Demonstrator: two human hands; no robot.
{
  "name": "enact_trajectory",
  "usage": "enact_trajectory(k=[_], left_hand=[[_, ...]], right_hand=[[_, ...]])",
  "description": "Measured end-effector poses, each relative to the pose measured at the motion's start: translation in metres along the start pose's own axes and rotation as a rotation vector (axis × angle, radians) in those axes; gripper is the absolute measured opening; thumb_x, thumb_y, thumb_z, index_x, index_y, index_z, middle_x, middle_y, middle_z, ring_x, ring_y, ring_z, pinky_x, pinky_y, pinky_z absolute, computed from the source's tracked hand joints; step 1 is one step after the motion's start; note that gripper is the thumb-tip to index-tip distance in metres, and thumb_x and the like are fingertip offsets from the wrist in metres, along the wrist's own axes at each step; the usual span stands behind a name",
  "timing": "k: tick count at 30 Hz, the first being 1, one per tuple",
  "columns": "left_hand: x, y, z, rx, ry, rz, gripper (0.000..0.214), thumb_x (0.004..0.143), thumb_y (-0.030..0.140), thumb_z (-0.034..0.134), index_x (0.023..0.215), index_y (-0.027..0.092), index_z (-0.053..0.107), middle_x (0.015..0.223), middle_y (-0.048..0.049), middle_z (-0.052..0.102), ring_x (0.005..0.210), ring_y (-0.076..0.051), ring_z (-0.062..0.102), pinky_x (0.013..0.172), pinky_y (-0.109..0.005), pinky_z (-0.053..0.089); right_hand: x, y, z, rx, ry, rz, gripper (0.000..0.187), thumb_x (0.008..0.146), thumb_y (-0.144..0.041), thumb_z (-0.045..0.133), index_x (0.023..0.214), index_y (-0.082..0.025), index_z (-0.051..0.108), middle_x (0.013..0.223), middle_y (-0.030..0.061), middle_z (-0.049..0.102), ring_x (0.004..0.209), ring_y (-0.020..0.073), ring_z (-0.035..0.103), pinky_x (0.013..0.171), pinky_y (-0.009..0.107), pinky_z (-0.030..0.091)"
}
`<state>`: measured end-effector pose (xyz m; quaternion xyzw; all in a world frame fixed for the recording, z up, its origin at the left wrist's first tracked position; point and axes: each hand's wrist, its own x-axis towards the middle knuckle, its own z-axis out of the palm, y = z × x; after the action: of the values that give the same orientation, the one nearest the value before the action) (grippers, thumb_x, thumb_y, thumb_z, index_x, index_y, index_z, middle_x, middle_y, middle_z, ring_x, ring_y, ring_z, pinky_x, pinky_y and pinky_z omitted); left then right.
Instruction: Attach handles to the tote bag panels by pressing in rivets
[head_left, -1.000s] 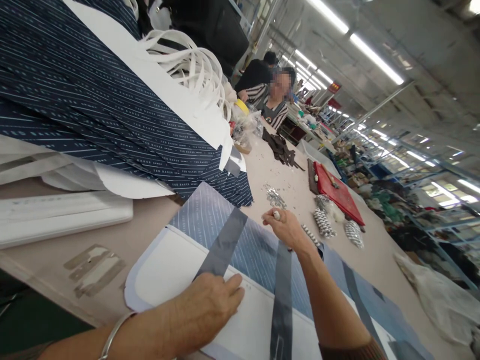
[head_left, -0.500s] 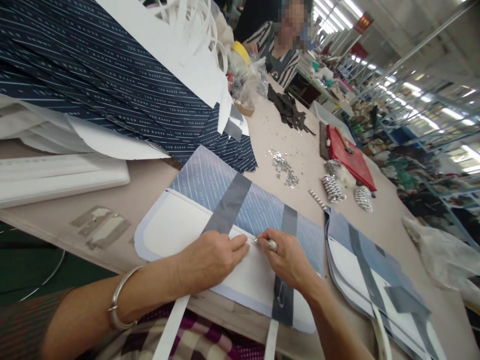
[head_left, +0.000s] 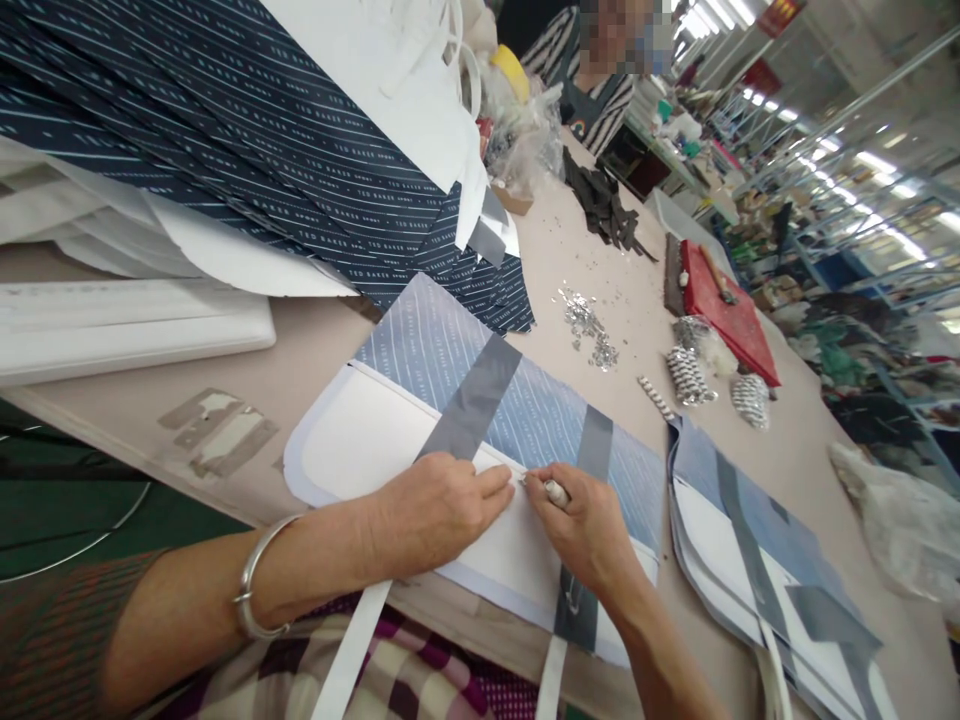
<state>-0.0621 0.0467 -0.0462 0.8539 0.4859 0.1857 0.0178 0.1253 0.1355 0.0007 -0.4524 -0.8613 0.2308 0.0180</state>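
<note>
A flat bag panel (head_left: 375, 420) lies in front of me, its upper part blue with printed lines and its lower part white. Two grey straps (head_left: 474, 390) cross it, and white bands hang off the near edge. Along the seam between blue and white, my left hand (head_left: 442, 505) presses down with its fingertips together; whatever is under them is too small to make out. Close to its right, my right hand (head_left: 589, 520) grips a small tool (head_left: 557, 492) with a pale rounded handle. The tool's tip points at the seam near my left fingertips.
Right of the panel lies a stack of similar pieces (head_left: 750, 540). Dark printed sheets (head_left: 300, 170) and a white block (head_left: 135, 330) are at left. Beyond are small metal bits (head_left: 589, 325), a red slab (head_left: 727, 315) with a hammer, and a person (head_left: 592, 100) across the table.
The whole view has shifted slightly, so most things sit farther right in the picture. Both hands stay at the same seam, with the tool still in my right hand.
</note>
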Motion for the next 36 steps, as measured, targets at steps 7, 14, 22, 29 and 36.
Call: enact_trajectory(k=[7, 14, 22, 29, 36], left_hand=[[0.0, 0.0, 0.001, -0.06, 0.002, -0.014, 0.026, 0.094, 0.014, 0.042, 0.116, 0.016, 0.056, 0.102, -0.01, 0.063, 0.064, -0.015, 0.057, 0.055, -0.029, 0.042], [0.0, 0.0, -0.001, -0.069, -0.04, -0.02, 0.026, 0.095, 0.014, 0.042, 0.117, 0.016, 0.056, 0.105, -0.0115, 0.063, 0.067, -0.016, 0.058, 0.057, -0.029, 0.043], [0.001, 0.0, -0.002, -0.043, -0.041, 0.003, 0.025, 0.094, 0.014, 0.044, 0.115, 0.015, 0.057, 0.101, -0.0077, 0.063, 0.06, -0.017, 0.055, 0.05, -0.036, 0.039], [0.002, 0.0, -0.005, -0.055, -0.051, -0.001, 0.023, 0.094, 0.014, 0.044, 0.112, 0.014, 0.058, 0.1, -0.0068, 0.063, 0.061, -0.017, 0.055, 0.049, -0.037, 0.037], [0.001, 0.0, -0.003, -0.073, -0.03, -0.015, 0.024, 0.094, 0.014, 0.044, 0.115, 0.014, 0.056, 0.101, -0.0102, 0.063, 0.063, -0.016, 0.057, 0.051, -0.033, 0.04]], right_hand=[[-0.004, -0.003, 0.007, -0.097, 0.046, -0.008, 0.019, 0.089, -0.028, 0.049, 0.074, -0.021, 0.059, 0.07, 0.0008, 0.064, 0.065, 0.0169, 0.059, 0.064, 0.028, 0.036], [0.0, -0.004, 0.001, -0.097, -0.062, 0.116, 0.03, 0.09, -0.039, 0.047, 0.065, -0.022, 0.048, 0.054, -0.0036, 0.05, 0.053, 0.0142, 0.046, 0.055, 0.027, 0.027], [0.005, -0.002, -0.009, 0.063, -0.144, 0.195, 0.036, 0.088, -0.046, 0.048, 0.064, -0.021, 0.056, 0.054, -0.0032, 0.052, 0.054, 0.0135, 0.046, 0.052, 0.025, 0.029], [0.004, -0.002, -0.009, 0.078, -0.163, 0.213, 0.037, 0.088, -0.048, 0.048, 0.063, -0.021, 0.055, 0.053, -0.0037, 0.05, 0.053, 0.0132, 0.045, 0.051, 0.025, 0.029], [0.006, -0.009, -0.001, -0.068, -0.128, 0.174, 0.036, 0.088, -0.046, 0.043, 0.06, -0.023, 0.043, 0.05, -0.0031, 0.045, 0.05, 0.014, 0.042, 0.051, 0.026, 0.024]])
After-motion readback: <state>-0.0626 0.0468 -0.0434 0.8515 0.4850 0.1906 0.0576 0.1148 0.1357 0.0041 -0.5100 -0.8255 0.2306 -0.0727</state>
